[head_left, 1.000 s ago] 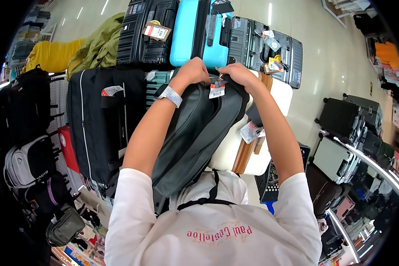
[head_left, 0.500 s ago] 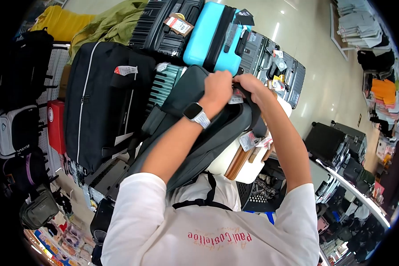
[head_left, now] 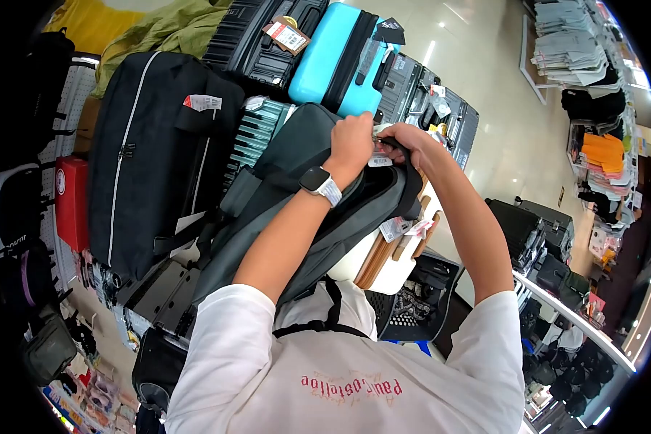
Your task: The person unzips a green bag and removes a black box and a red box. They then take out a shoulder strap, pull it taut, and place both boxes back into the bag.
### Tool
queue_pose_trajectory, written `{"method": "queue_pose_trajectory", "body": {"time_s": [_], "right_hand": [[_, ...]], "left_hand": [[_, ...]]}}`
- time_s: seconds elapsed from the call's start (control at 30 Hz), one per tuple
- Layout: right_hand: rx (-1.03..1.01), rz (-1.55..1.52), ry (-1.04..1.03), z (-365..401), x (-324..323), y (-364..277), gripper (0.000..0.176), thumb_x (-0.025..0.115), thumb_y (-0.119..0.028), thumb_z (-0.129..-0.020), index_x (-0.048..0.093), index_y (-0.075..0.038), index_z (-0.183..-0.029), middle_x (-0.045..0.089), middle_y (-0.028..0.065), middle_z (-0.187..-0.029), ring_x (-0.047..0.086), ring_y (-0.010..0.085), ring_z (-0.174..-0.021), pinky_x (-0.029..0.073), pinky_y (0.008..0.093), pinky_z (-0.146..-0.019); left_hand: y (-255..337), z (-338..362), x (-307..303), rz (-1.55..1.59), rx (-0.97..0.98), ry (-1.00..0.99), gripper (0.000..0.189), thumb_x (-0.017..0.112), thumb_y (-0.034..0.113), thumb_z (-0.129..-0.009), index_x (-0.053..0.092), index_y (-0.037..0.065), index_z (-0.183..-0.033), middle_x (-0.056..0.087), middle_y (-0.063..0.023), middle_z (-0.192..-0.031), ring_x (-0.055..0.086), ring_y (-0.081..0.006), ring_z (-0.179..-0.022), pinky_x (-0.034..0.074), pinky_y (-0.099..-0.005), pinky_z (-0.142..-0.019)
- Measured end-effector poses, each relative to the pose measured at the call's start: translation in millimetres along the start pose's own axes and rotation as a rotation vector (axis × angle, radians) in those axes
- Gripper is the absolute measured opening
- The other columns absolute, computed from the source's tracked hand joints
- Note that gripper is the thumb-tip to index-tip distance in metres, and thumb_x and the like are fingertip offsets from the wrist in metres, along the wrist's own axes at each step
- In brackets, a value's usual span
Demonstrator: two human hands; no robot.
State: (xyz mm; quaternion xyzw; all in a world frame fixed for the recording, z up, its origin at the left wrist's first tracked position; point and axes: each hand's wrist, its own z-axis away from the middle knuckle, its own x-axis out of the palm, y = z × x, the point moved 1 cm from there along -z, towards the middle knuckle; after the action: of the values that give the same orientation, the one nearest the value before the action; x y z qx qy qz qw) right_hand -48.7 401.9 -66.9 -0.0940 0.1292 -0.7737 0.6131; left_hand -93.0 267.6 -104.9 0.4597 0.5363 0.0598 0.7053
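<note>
A dark grey backpack [head_left: 286, 155] lies before me with its main compartment gaping. My left hand [head_left: 352, 145], below a watch [head_left: 315, 181], is closed in a pinch at the top of the bag; what it grips is too small to name. Close on its right, my right hand [head_left: 405, 141] has its fingers curled at the black strap [head_left: 412, 181] by the bag's top edge. A white tag [head_left: 380, 160] hangs just under the hands. More paper tags [head_left: 396, 228] hang at the bag's right side.
Beyond the backpack stand a turquoise suitcase [head_left: 333, 58] and a black suitcase [head_left: 267, 47]. A big black bag [head_left: 159, 152] and a red box [head_left: 72, 202] are at the left. A dark basket [head_left: 452, 271] sits at the lower right, with clothing shelves [head_left: 571, 50] farther right.
The view has shifted slightly, so the surroundings appear farther left. Both hands remain together at the top of the backpack, and the bag's opening shows a little more.
</note>
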Motion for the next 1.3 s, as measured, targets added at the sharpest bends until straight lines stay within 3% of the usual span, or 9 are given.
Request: {"method": "queue_pose_trajectory", "body": {"time_s": [0.17,0.43,0.5,0.57,0.63,0.83,0.9,0.97,1.3], "right_hand": [[0.016,-0.097,0.045,11.2,-6.2,3.6,0.027,0.048,-0.023,-0.092,0.054,-0.009,-0.070,0.043,-0.0051,-0.055,0.032,0.0043,-0.044,0.023,0.0208,-0.038],[-0.144,-0.408,-0.110,74.8,1.8,5.8,0.027,0.060,-0.019,-0.091,0.062,0.004,-0.105,0.061,0.0026,-0.070,0.059,0.0102,-0.058,0.051,0.0218,-0.055],[-0.125,-0.697,-0.573,82.0,-3.7,23.9,0.038,0.055,-0.013,-0.091,0.053,0.012,-0.119,0.064,0.0044,-0.070,0.061,0.0132,-0.059,0.051,0.0241,-0.057],[-0.238,-0.737,-0.622,109.5,15.3,38.4,0.039,0.053,-0.016,-0.091,0.052,0.013,-0.118,0.066,0.0069,-0.073,0.062,0.0161,-0.059,0.052,0.0297,-0.062],[-0.406,-0.782,-0.737,136.4,36.4,50.4,0.036,0.050,-0.018,-0.091,0.051,0.010,-0.113,0.068,0.0148,-0.083,0.065,0.0309,-0.079,0.050,0.0427,-0.083],[-0.791,-1.024,-1.058,193.3,61.3,46.0,0.037,0.051,-0.018,-0.090,0.049,0.001,-0.121,0.060,0.0159,-0.113,0.058,0.0311,-0.105,0.043,0.0439,-0.097],[-0.848,-1.065,-1.023,216.0,60.6,38.0,0.043,0.051,-0.018,-0.090,0.047,0.002,-0.127,0.056,0.0162,-0.124,0.056,0.0298,-0.110,0.039,0.0434,-0.103],[-0.847,-1.128,-0.987,227.6,65.1,32.4,0.047,0.051,-0.018,-0.089,0.045,0.004,-0.131,0.055,0.0172,-0.127,0.056,0.0303,-0.113,0.036,0.0444,-0.107],[-0.678,-0.825,-1.429,273.8,153.9,13.5,0.040,0.036,-0.021,-0.101,0.043,0.004,-0.132,0.051,0.0178,-0.135,0.044,0.0334,-0.129,0.027,0.0449,-0.114]], "left_hand": [[-6.3,-12.0,-4.2,0.028,0.019,-0.046,0.009,0.070,0.005,-0.070,0.061,0.004,-0.073,0.065,-0.0171,-0.073,0.064,-0.0382,-0.075,0.050,-0.0469,-0.067],[-6.0,-12.4,-39.3,0.142,0.097,-0.040,0.010,0.066,0.007,-0.078,0.065,0.001,-0.086,0.067,-0.0169,-0.083,0.065,-0.0336,-0.077,0.051,-0.0401,-0.069],[10.6,6.3,-70.3,0.195,0.125,0.023,0.011,0.065,0.008,-0.081,0.066,0.001,-0.089,0.068,-0.0160,-0.082,0.067,-0.0302,-0.075,0.052,-0.0369,-0.069],[26.3,32.7,-99.6,0.492,0.006,0.001,0.012,0.063,0.010,-0.086,0.067,0.000,-0.092,0.068,-0.0100,-0.078,0.066,-0.0171,-0.072,0.051,-0.0294,-0.067],[38.5,69.6,-117.7,0.707,-0.042,-0.174,0.015,0.060,0.009,-0.090,0.066,-0.002,-0.098,0.067,-0.0040,-0.081,0.062,-0.0091,-0.078,0.049,-0.0252,-0.071],[63.0,168.6,-144.6,1.204,0.028,-0.542,0.047,0.070,0.008,-0.083,0.053,-0.003,-0.125,0.066,-0.0093,-0.106,0.064,-0.0136,-0.096,0.049,-0.0291,-0.086],[60.6,184.8,-172.8,0.991,-0.085,-0.892,0.042,0.077,0.013,-0.079,0.060,-0.004,-0.114,0.068,-0.0071,-0.086,0.065,-0.0109,-0.084,0.050,-0.0264,-0.078],[61.9,206.2,-199.8,0.901,0.039,-0.903,0.023,0.075,0.010,-0.080,0.066,-0.003,-0.095,0.069,-0.0082,-0.077,0.066,-0.0100,-0.073,0.051,-0.0250,-0.067],[105.1,309.7,-357.3,0.779,-0.279,0.064,0.018,0.071,0.005,-0.076,0.061,-0.005,-0.065,0.054,-0.0034,-0.048,0.047,-0.0067,-0.034,0.034,-0.0190,-0.035]]}}
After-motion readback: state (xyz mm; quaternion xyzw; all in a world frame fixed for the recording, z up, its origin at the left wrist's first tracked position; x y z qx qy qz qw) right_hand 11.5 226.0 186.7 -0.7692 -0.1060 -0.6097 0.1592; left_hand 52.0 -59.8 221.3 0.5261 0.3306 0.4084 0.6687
